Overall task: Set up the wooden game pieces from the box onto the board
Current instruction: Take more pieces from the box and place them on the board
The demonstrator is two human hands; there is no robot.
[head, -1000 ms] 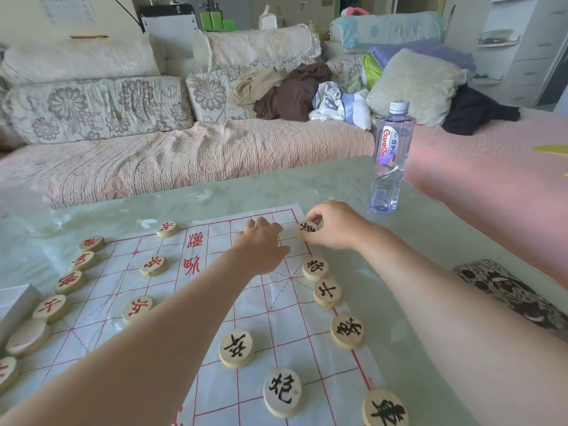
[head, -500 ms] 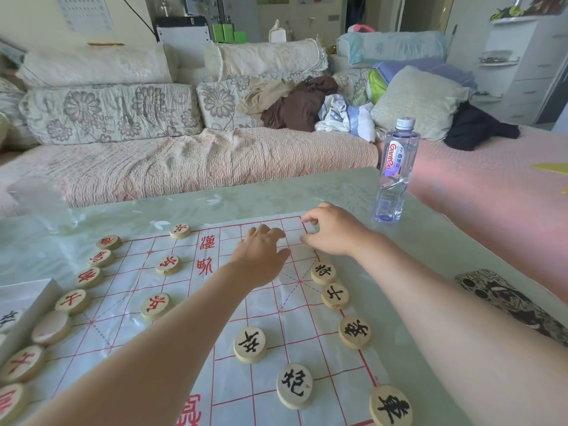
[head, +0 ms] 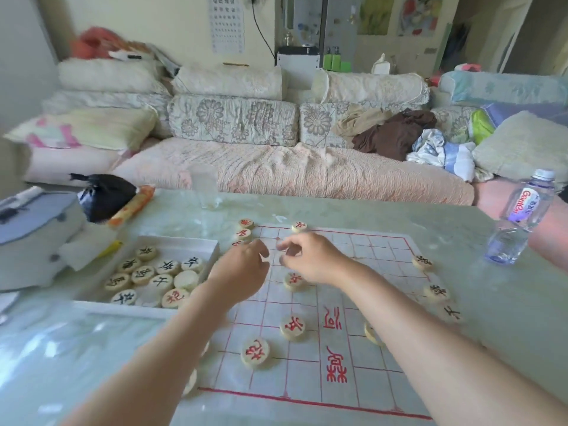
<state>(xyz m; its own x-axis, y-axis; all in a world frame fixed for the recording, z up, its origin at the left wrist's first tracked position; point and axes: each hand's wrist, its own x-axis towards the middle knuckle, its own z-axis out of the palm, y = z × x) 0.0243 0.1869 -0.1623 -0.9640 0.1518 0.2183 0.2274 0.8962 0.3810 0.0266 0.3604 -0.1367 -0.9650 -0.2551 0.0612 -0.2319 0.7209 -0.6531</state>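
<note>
Both hands shifted from the black-piece edge of the board to its box-side corner, left hand and right hand curled near red pieces (grip unclear, blurred), spare pieces in white box beside board, water bottle far right.

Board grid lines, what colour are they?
Red, printed on the white board; the head view shows it best.
</note>
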